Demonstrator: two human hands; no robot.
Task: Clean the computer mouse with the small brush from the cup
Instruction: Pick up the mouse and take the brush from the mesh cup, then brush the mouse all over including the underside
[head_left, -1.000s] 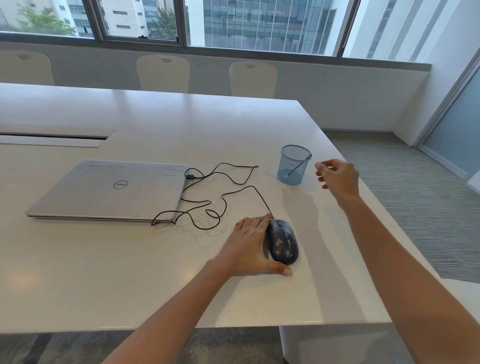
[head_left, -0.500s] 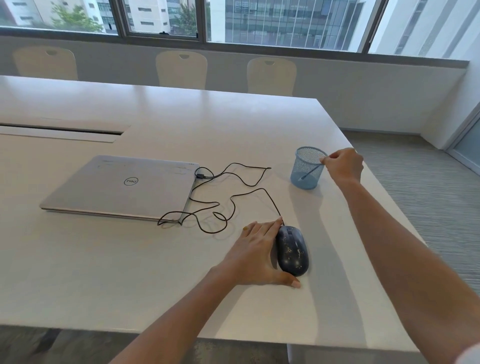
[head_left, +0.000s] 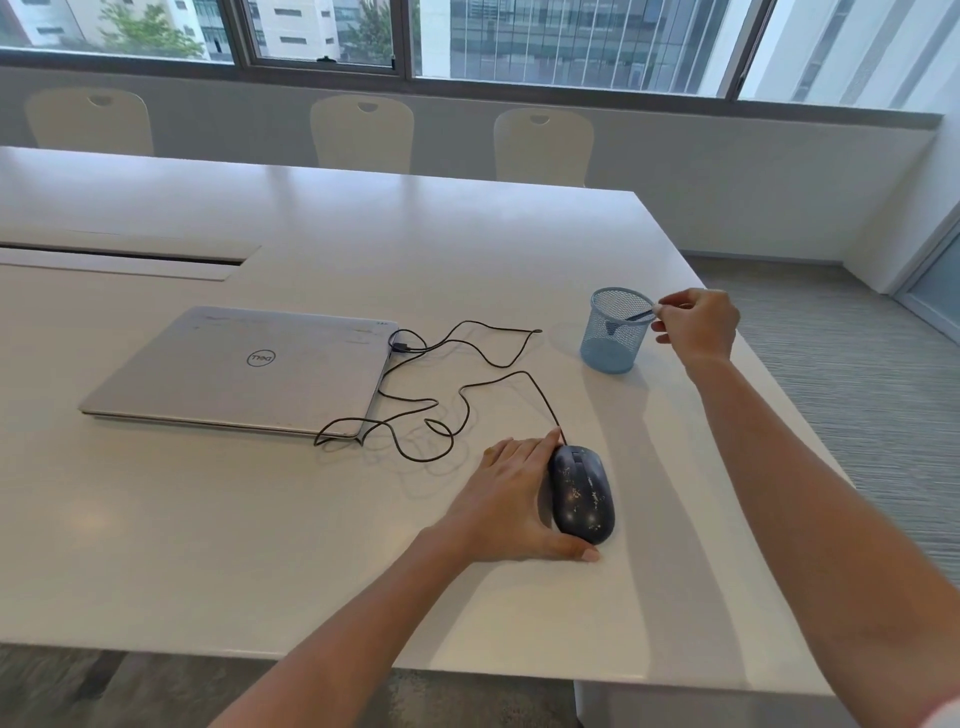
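Note:
A dark mouse speckled with pale dust lies on the white table near the front right. My left hand rests flat against its left side, thumb along its near end. A blue mesh cup stands further back on the right. Inside it leans a small dark brush, its handle end at the cup's right rim. My right hand is at that rim, thumb and forefinger pinched on the handle tip.
A shut silver laptop lies to the left, with the mouse's black cable looping between it and the mouse. The table's right edge runs just right of the cup. Three pale chairs stand along the far side.
My right hand has moved left from open air to the cup's rim and closed its fingertips on the brush handle. The brush now sits a little higher. My left hand stays by the mouse.

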